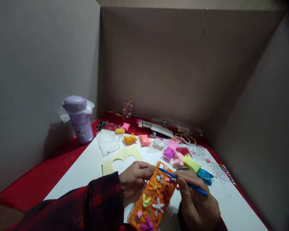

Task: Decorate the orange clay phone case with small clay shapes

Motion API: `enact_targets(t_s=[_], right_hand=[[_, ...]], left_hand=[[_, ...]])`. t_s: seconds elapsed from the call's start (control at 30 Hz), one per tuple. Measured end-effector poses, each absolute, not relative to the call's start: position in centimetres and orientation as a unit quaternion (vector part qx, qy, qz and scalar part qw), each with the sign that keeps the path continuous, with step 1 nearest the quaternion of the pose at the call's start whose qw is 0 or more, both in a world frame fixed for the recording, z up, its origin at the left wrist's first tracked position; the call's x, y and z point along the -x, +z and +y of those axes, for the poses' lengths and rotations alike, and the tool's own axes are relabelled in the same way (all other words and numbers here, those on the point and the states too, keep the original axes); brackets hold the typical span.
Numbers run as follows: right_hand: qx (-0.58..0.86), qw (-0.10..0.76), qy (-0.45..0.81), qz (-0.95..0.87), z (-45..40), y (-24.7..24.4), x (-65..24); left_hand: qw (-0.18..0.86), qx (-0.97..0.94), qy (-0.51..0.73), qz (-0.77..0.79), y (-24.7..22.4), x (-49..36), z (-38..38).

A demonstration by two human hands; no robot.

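Observation:
A phone case (pixel 152 195) covered in orange clay, with small clay flowers, a yellow-green bunny head and other bits on it, is tilted up in front of me. My left hand (pixel 136 178) grips its upper left edge, thumb towards the top. In my right hand (pixel 198 199) a blue clay modelling tool (pixel 195 187) is pinched like a pen. Its tip lies at the top of the case, by the camera cut-out, where a whitish patch shows; whether it presses the clay I cannot tell. The case's lower end runs past the bottom of the view.
Yellow paper with a heart cut-out (pixel 107 166) and clear phone cases (pixel 108 144) lie on the white board (pixel 69 179). Several clay packets (pixel 192 163) and gem stickers (pixel 221 171) lie right. A lilac tumbler (pixel 80 122) stands left on red cloth. Grey walls enclose the table.

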State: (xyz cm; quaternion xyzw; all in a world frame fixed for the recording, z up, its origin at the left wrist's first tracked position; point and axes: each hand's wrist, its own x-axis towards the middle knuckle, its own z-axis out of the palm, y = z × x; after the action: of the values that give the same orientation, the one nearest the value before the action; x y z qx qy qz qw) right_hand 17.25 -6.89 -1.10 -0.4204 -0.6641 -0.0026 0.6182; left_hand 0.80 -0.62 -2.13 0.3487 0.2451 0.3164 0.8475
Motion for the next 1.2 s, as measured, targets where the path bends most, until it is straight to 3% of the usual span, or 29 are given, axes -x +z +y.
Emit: enact_targets(t_s=[0.6, 0.93, 1.2], right_hand=[[0.433, 0.611, 0.021, -0.663, -6.82, -1.51, -17.32], [0.416, 0.653, 0.021, -0.632, -6.98, -1.27, -17.09], [0.417, 0.623, 0.029, -0.661, -6.97, -1.48, -17.35]], left_hand=[[0.844, -0.346, 0.317, 0.261, -1.77, -0.75, -0.74], [0.837, -0.359, 0.317, 0.264, -2.11, -0.78, -0.55], [0.837, -0.359, 0.317, 0.264, -2.02, -0.84, -0.56]])
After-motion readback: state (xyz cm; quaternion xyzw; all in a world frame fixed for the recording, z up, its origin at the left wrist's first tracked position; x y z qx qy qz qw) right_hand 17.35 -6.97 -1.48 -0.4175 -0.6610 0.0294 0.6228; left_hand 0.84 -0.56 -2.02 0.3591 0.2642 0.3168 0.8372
